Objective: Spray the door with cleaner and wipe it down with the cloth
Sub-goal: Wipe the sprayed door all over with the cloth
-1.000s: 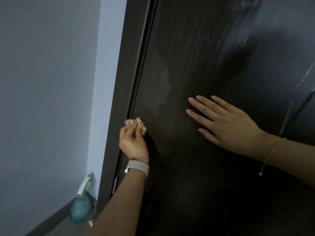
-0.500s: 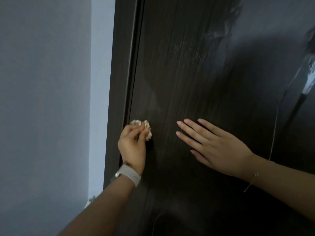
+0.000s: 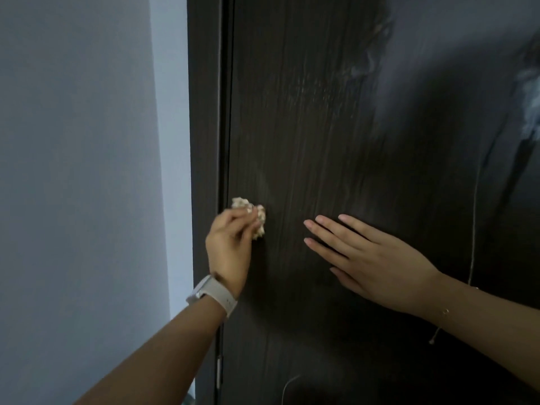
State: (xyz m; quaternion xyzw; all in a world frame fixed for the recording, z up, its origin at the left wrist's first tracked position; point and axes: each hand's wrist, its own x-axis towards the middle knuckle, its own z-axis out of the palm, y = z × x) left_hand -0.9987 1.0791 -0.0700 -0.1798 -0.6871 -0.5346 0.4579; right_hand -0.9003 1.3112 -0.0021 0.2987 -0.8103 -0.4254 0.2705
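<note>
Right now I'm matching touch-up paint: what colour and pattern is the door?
Very dark brown with vertical wood grain, seen in the head view on the door.

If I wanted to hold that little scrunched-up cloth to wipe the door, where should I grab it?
Probably pinch the cloth at its bunched lower back, coming from below and the room side, as the left hand does. It is wadded into a small ball, so fingertips can wrap it and leave the front free against the door.
</note>
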